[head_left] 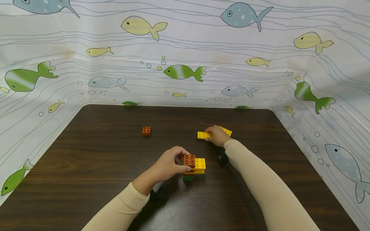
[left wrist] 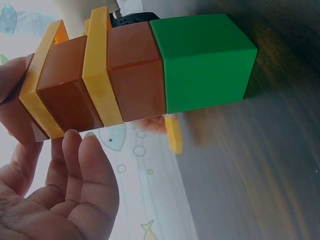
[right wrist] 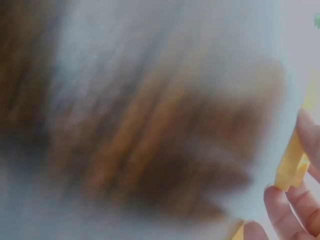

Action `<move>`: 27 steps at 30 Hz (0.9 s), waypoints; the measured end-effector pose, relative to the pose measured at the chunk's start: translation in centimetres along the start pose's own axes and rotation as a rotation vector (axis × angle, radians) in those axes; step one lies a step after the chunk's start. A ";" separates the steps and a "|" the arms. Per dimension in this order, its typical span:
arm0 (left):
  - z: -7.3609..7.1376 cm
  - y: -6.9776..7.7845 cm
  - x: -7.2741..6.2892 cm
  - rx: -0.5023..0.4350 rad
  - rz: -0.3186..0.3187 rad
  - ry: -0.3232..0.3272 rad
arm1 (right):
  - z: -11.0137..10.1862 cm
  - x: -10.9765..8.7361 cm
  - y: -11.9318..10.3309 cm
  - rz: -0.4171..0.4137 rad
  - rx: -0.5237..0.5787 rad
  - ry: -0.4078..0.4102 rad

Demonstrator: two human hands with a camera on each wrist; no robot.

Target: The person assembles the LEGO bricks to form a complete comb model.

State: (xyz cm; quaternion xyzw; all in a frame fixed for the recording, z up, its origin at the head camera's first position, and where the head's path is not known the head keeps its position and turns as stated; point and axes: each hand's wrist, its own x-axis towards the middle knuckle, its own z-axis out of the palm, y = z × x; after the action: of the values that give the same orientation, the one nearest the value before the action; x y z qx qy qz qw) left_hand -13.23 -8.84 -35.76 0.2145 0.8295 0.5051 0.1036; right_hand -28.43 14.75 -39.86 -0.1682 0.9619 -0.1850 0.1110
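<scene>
Near the middle of the table stands a tower of toy building bricks (head_left: pixel 189 160). Its base is a green brick (left wrist: pixel 207 65), with brown bricks (left wrist: pixel 136 75) and thin yellow plates (left wrist: pixel 102 75) alternating above. My left hand (head_left: pixel 167 164) grips the top brown brick between thumb and fingers. Farther back on the right, my right hand (head_left: pixel 218 136) pinches a yellow studded plate (head_left: pixel 201 135), partly covered by the fingers. Another yellow plate (head_left: pixel 226 130) lies just behind that hand. In the right wrist view, thumb and fingers hold the yellow plate's edges; much of this view is blurred.
A single small brown brick (head_left: pixel 146 131) sits toward the back, left of centre. The dark wooden table (head_left: pixel 95 154) is bordered at the back and sides by a white fish-patterned curtain (head_left: pixel 185 48).
</scene>
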 end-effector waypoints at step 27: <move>0.1 -0.4 0.1 -0.016 -0.012 0.004 | -2.4 -6.6 -3.5 -0.190 0.175 0.139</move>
State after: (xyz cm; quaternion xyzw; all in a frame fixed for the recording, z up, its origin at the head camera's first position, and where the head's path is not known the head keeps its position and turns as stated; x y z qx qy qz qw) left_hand -13.39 -8.85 -36.11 0.2076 0.8268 0.5118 0.1064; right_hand -22.06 14.80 -35.34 -0.2351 0.9272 -0.2890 0.0402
